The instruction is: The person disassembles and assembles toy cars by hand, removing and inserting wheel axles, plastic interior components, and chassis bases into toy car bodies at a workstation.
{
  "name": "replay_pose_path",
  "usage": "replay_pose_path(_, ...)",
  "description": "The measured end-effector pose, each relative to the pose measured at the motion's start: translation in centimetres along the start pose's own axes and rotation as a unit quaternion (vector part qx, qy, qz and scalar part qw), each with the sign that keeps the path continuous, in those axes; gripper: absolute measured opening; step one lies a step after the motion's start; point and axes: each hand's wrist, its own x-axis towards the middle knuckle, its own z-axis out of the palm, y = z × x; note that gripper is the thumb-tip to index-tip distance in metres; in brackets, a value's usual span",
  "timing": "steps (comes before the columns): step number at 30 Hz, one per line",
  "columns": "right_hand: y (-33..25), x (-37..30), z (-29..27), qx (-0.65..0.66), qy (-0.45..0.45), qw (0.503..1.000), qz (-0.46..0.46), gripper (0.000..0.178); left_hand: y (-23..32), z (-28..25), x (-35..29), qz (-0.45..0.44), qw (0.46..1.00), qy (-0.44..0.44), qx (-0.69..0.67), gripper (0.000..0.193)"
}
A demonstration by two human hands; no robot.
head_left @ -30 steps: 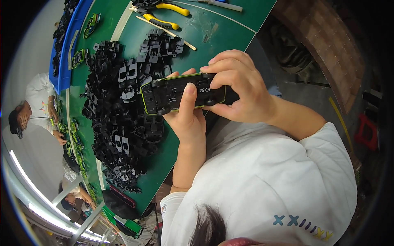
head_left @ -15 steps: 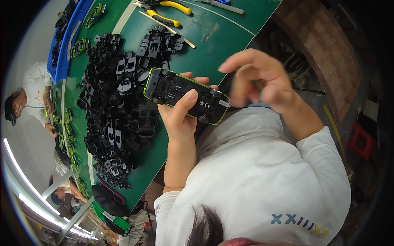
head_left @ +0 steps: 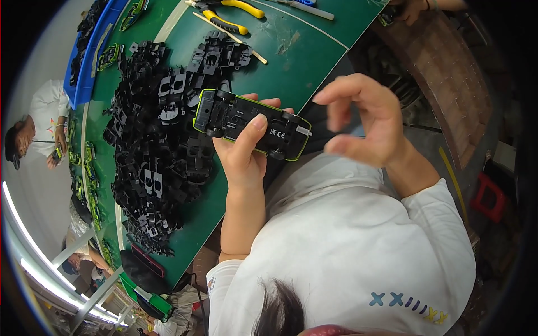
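My left hand (head_left: 245, 154) grips a toy car (head_left: 280, 127), wheels up, with the thumb pressed across its black underside. A lime-green edge runs round the car, and a small silvery piece sticks out at the end nearer my right hand. My right hand (head_left: 372, 126) hovers just right of the car, not touching it. Its thumb and fingers are curved and apart, slightly blurred, with nothing visible between them. Left of the car, a large heap of black plastic parts (head_left: 148, 140) covers much of the green table (head_left: 314, 61).
Pliers (head_left: 246, 8) with yellow-black handles and a thin wooden stick (head_left: 255, 53) lie at the far side. A blue bin (head_left: 84, 92) stands far left, near green car parts (head_left: 91, 179) and a co-worker (head_left: 47, 115). Another person's hand (head_left: 414, 11) shows top right; a red stool (head_left: 488, 197) stands right.
My right hand has drawn back from the end of the car and its fingers have spread. The car stays in my left hand. Another person's hand has appeared at the top right.
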Motion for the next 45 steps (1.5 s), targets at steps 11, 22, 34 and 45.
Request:
replay_pose_path(11, 0.4, 0.4, 5.5, -0.228, 0.121, 0.961, -0.099, 0.071, -0.6, -0.3, -0.1, 0.050, 0.998, 0.014, 0.036, 0.046)
replay_pose_path(22, 1.3, 0.7, 5.3, -0.224, 0.113, 0.958, -0.136, 0.068, -0.4, 0.1, 0.0, 0.060, 0.998, 0.026, 0.027, 0.046)
replay_pose_path(34, 1.0, 0.5, 3.0, -0.108, 0.066, 0.989, -0.070, 0.050, -0.4, -0.1, -0.2, 0.044, 0.999, 0.017, 0.007, 0.045)
replay_pose_path(45, 1.4, 1.1, 3.4, -0.216, 0.117, 0.958, -0.150, 0.026, -0.8, -0.3, -0.1, 0.067, 0.997, 0.012, 0.033, 0.045)
